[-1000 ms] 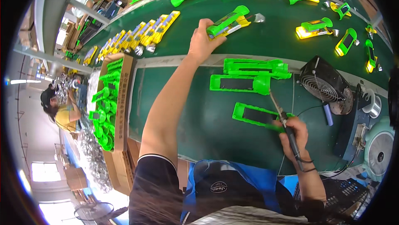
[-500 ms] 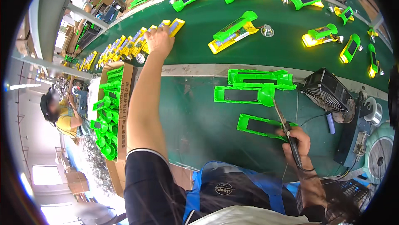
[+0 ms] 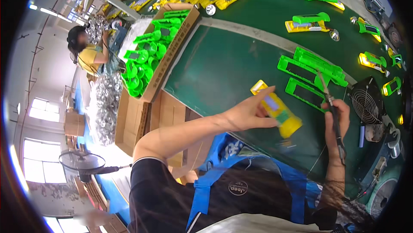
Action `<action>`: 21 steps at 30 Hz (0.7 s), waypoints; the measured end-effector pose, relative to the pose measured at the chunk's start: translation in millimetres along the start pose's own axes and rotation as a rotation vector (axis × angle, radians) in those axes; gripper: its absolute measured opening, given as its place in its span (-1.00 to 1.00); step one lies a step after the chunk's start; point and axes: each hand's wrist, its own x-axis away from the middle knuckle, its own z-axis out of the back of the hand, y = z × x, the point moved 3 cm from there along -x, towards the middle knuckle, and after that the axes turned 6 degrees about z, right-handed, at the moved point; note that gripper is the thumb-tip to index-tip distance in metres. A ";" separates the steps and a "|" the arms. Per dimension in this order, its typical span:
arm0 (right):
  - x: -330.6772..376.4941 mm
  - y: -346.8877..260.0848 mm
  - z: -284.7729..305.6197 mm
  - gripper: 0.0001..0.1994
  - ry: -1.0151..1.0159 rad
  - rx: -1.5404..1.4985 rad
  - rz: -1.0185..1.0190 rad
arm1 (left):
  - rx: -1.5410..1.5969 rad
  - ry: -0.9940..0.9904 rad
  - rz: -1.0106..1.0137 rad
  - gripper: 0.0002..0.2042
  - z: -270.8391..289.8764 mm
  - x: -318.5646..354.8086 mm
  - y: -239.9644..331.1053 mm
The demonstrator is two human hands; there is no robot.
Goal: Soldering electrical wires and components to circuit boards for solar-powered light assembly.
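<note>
Gripping a yellow casing (image 3: 276, 106) between thumb and fingers, a worker's left hand (image 3: 248, 114) holds it over the dark-green surface (image 3: 211, 67), near green frames (image 3: 331, 72); the right hand (image 3: 343, 111) curls tightly around a soldering iron (image 3: 334, 112).

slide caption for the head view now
Left hand holds a yellow case near green covers; right hand grips a soldering iron.

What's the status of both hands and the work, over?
Left hand gripping yellow elongated plastic housing. Right hand holding slim dark-handled soldering iron. Green rectangular plastic casings beyond, iron tip overlapping them in view.
</note>
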 end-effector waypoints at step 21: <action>78.9 -41.6 7.0 -0.82 0.337 -0.453 -0.530 | -0.229 0.276 -0.376 -0.89 -36.6 -58.6 29.8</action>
